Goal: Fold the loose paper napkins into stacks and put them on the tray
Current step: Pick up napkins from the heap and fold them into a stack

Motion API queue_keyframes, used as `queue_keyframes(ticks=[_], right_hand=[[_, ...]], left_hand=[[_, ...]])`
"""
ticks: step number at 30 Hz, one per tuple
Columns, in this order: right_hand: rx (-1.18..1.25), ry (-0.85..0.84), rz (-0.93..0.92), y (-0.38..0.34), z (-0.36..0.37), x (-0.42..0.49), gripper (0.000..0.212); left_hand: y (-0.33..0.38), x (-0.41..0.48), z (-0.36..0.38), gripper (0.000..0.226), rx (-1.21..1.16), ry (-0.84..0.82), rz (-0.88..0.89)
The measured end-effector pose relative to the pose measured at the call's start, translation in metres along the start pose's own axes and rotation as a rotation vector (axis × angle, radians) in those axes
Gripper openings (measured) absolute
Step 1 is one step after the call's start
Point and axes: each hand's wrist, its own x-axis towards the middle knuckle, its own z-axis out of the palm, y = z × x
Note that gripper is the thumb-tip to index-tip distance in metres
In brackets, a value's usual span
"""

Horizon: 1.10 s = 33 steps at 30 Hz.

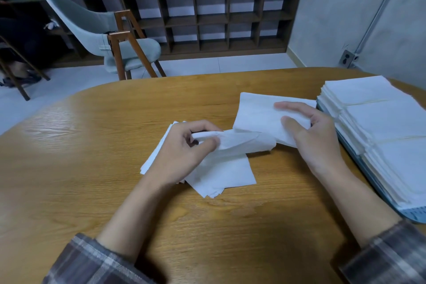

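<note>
A few loose white paper napkins lie on the oval wooden tabletop beneath the left hand. Its grip, like that of the right hand, pinches one crumpled white napkin, mid-fold. Folded white stacks already crowd the blue-grey tray; little seems left.

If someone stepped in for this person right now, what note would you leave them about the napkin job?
Left hand pinches one end of a napkin; right hand grips the other end.
Loose pile lies on the table, partly under the left hand.
Done: several folded stacks sit on the tray at the right.
Left: fold the held napkin, then the loose pile, and put them on the tray.
</note>
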Motion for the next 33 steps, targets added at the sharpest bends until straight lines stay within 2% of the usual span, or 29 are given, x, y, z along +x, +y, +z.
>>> queue_keyframes(ticks=[6, 8, 12, 15, 18, 21, 25, 27, 30, 33], right_hand=[[0.030, -0.102, -0.023, -0.005, 0.001, -0.001, 0.025], [0.091, -0.195, -0.014, -0.007, 0.002, -0.003, 0.022], [0.124, -0.389, -0.049, -0.012, 0.003, -0.009, 0.028], [0.114, -0.445, -0.034, -0.011, 0.005, -0.011, 0.018], [0.138, -0.459, 0.004, -0.009, 0.006, -0.011, 0.013], [0.123, -0.386, 0.023, -0.007, 0.006, -0.010, 0.015], [0.134, -0.291, 0.063, -0.005, 0.006, -0.008, 0.017], [0.142, -0.265, 0.075, -0.005, 0.006, -0.007, 0.014], [0.151, -0.250, 0.094, -0.006, 0.006, -0.007, 0.010], [0.144, -0.251, 0.113, -0.006, 0.007, -0.007, 0.011]], left_hand=[[-0.004, 0.002, -0.002, 0.018, -0.271, 0.012, -0.095], [-0.007, 0.003, 0.000, 0.022, -0.258, 0.033, -0.117], [-0.010, 0.006, 0.005, 0.027, -0.256, 0.082, -0.190], [-0.010, 0.006, 0.007, 0.029, -0.261, 0.078, -0.221], [-0.006, 0.005, 0.009, 0.027, -0.241, 0.074, -0.241], [-0.005, 0.005, 0.011, 0.024, -0.214, 0.091, -0.247], [0.000, 0.004, 0.012, 0.010, -0.147, 0.253, -0.142], [0.002, 0.003, 0.010, 0.020, -0.094, 0.267, -0.058], [0.000, 0.002, 0.008, 0.037, -0.042, 0.189, 0.017], [-0.005, 0.001, 0.010, 0.040, 0.110, 0.138, 0.148]])
